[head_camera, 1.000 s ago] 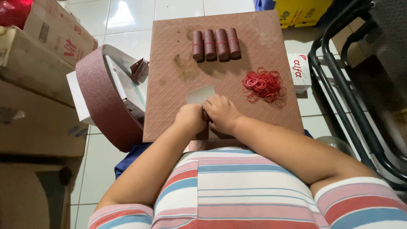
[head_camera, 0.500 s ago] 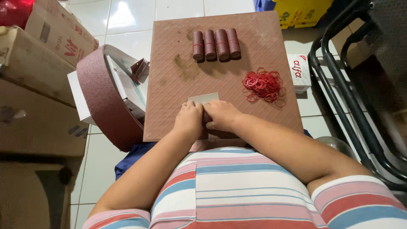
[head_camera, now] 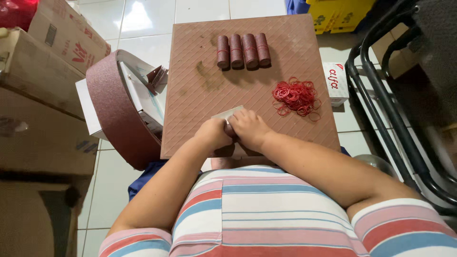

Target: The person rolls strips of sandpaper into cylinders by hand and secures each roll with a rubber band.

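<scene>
4 banded sandpaper rolls [head_camera: 243, 50] lie finished at your board's [head_camera: 190, 95] far edge. Your left hand [head_camera: 213, 134] and right hand [head_camera: 250, 129] grip clamp a half-rolled strip [head_camera: 226, 114]; loose rubber bands [head_camera: 295, 96] wait nearby.

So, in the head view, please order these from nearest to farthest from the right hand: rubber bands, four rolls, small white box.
From the right hand:
1. rubber bands, on the board, right side.
2. four rolls, at the board's far edge.
3. small white box, on the floor, right of the board.

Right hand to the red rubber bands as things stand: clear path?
Probably yes. The right hand sits on the board just below-left of the rubber bands, bare board between; but both hands are busy with the pale sheet.
</scene>
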